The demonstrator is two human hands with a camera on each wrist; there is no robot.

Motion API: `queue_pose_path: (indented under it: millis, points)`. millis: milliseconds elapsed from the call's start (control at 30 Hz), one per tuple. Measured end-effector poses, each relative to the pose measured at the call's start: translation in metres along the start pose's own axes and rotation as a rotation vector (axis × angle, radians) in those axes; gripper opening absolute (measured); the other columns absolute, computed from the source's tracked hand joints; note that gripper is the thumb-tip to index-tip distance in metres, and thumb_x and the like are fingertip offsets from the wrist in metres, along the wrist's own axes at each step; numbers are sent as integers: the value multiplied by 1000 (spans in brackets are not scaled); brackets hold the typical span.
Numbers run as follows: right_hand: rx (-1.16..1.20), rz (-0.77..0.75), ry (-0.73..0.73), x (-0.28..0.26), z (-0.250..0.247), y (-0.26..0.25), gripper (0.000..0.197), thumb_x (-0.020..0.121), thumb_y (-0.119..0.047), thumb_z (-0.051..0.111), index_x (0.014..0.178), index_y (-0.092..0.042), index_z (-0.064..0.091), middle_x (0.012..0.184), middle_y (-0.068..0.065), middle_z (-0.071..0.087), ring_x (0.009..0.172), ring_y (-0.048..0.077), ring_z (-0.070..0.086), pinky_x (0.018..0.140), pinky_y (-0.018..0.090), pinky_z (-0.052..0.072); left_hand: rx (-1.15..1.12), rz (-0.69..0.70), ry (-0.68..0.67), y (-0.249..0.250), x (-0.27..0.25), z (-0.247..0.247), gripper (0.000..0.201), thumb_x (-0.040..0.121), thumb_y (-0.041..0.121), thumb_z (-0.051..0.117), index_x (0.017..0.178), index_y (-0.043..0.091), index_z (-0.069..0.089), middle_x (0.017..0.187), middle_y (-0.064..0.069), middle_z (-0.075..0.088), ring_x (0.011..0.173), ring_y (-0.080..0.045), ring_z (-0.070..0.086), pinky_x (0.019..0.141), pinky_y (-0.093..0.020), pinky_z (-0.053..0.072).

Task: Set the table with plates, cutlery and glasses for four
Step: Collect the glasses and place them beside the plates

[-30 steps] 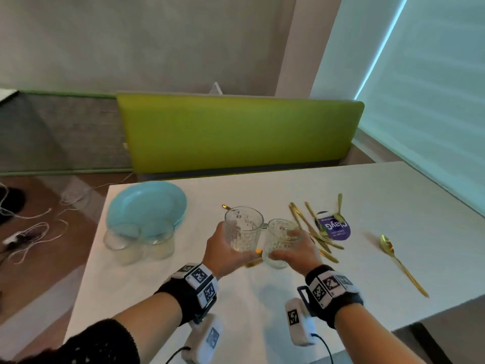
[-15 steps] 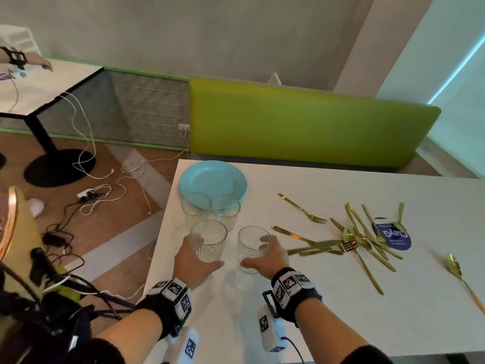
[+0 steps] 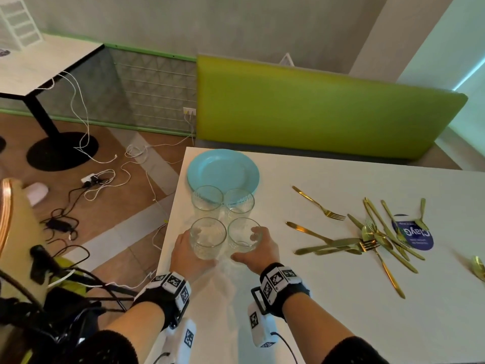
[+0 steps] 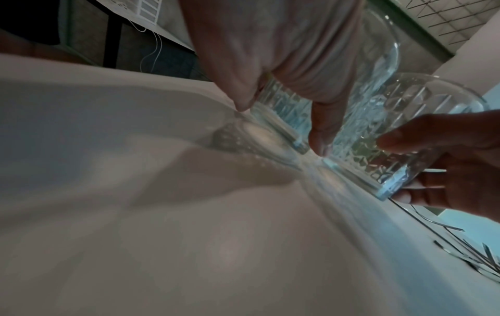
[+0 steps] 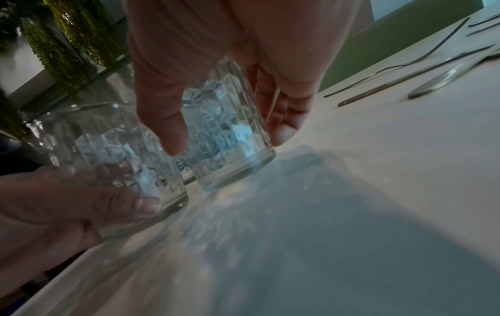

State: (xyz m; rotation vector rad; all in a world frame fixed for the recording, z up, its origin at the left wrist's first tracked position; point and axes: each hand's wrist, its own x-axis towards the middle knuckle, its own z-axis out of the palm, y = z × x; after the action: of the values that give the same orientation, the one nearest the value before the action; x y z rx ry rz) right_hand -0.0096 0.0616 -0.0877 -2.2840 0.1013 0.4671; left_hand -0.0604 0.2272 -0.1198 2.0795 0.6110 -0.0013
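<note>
My left hand (image 3: 193, 254) grips a clear patterned glass (image 3: 208, 237), and my right hand (image 3: 252, 248) grips a second one (image 3: 244, 235) right beside it. Both glasses are upright near the left edge of the white table (image 3: 341, 298), at or just above its surface. In the left wrist view, my left hand's fingers (image 4: 319, 136) wrap the left glass (image 4: 284, 107) close to its base. In the right wrist view, my right hand's thumb (image 5: 173, 136) and fingers pinch the right glass (image 5: 224, 132). Two more glasses (image 3: 207, 198) (image 3: 238, 200) stand just behind, in front of a blue plate (image 3: 223, 169).
Several gold forks, knives and spoons (image 3: 378, 237) lie scattered to the right, over a round blue sticker (image 3: 413, 235). A green bench back (image 3: 315, 114) runs behind the table. The table's left edge is close to my left hand, with cables on the floor (image 3: 99, 179) below.
Both hands have carried their glasses left and down, from above the cutlery to just in front of the two standing glasses. The head view has swung left.
</note>
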Motion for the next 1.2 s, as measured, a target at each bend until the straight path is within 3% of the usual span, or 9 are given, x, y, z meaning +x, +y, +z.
queue_pose_path:
  millis: [300,467,733,1200]
  points:
    - [10,-32,11,10,11,-2,82,59,-26,84,129,-22,42,123,0,56,112,19,54,93,26,46,-96,-64,-5,-3,9,-5,91,52,7,87,133,17,46,132,-7,53,122,-25,52,101,-37,46]
    - [-17,-49,2,12,11,-1,85,59,-26,84,131,-23,40,125,0,57,114,20,54,95,28,46,-141,-113,-31,-7,18,-3,95,49,10,88,133,19,45,133,-5,54,120,-26,55,95,-44,51]
    - [-16,-40,7,12,9,-1,85,59,-27,86,131,-24,40,125,1,57,115,21,54,97,30,46,-67,-68,-10,-6,20,1,94,53,12,89,134,11,42,136,-8,52,126,-26,50,103,-32,42]
    - [-37,-39,-29,11,4,-2,87,61,-24,86,133,-23,38,126,3,57,117,21,54,100,31,46,-14,-72,-31,-4,22,0,95,53,16,91,133,8,40,133,-11,54,123,-29,52,102,-35,43]
